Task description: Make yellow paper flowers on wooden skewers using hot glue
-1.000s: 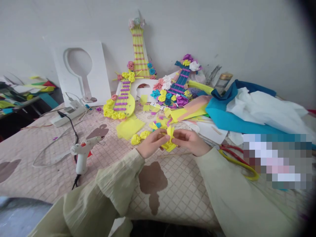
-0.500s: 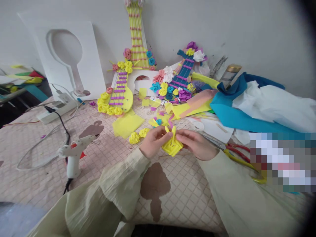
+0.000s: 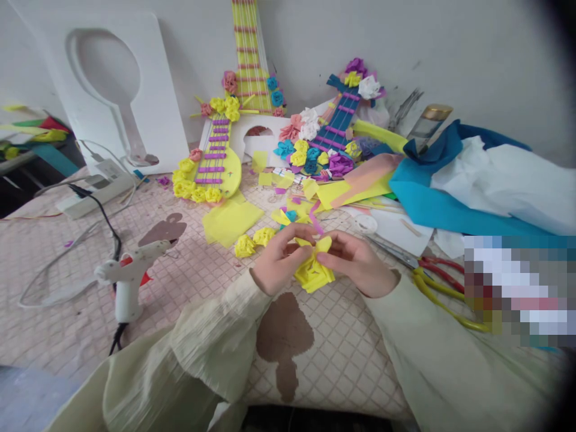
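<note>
Between my two hands, just above the table, is a yellow paper flower with folded petals. My left hand pinches its left side, thumb on the near face. On the right, my right hand grips the upper edge between thumb and fingers, where two petal tips stand up and spread apart. The far fingers of both hands are partly hidden. Two finished yellow paper roses lie beside my left hand. Behind them rests a sheet of yellow crepe paper.
A white hot glue gun stands at left, its cable near a power strip. Scissors lie at right. Flower-covered paper instruments, a yellow one and a blue one, lean at the back. Blue fabric-like paper is heaped at right.
The two upper petal tips of the yellow flower have spread wider apart. My fingers have shifted slightly on it, and the camera view has moved a little.
</note>
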`<action>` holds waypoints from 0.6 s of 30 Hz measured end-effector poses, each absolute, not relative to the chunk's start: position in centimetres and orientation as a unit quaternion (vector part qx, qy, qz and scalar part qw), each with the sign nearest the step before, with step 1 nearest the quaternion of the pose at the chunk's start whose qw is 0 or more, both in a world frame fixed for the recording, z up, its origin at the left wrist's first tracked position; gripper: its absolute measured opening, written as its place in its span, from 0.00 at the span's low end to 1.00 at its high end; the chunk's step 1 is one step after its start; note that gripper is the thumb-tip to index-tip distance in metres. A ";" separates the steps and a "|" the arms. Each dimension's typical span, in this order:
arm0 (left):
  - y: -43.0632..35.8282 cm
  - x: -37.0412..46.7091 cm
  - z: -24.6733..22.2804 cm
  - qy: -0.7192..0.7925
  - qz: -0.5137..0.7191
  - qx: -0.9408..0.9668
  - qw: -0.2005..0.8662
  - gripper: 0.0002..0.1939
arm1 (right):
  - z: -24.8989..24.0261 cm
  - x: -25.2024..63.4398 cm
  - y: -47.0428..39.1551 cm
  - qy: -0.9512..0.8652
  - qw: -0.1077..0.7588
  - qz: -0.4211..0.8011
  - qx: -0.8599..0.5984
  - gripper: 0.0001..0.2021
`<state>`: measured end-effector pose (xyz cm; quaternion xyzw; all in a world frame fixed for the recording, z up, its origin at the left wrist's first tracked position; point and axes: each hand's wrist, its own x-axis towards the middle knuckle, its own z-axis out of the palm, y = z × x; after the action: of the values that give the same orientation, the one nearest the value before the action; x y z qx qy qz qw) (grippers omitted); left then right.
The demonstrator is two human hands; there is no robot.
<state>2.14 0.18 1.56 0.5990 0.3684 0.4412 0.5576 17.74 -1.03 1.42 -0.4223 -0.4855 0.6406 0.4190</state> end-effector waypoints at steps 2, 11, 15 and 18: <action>0.1 2.0 1.7 0.369 0.433 0.608 0.553 0.04 | 1.4 17.6 -1.1 -0.492 0.432 0.630 -0.419 0.11; -0.3 1.6 2.0 0.324 0.434 0.588 0.600 0.07 | 1.0 18.0 -1.3 -0.508 0.463 0.618 -0.381 0.09; -0.4 1.4 1.9 0.270 0.502 0.658 0.492 0.06 | 1.3 18.1 -1.5 -0.569 0.504 0.549 -0.347 0.10; -0.4 1.2 1.9 0.229 0.538 0.728 0.358 0.09 | 1.7 18.1 -1.7 -0.648 0.530 0.452 -0.307 0.10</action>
<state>1.17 -0.37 1.89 0.7278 0.2286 0.5384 0.3580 18.13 -1.74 1.74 -0.3067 -0.6484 0.4519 0.5304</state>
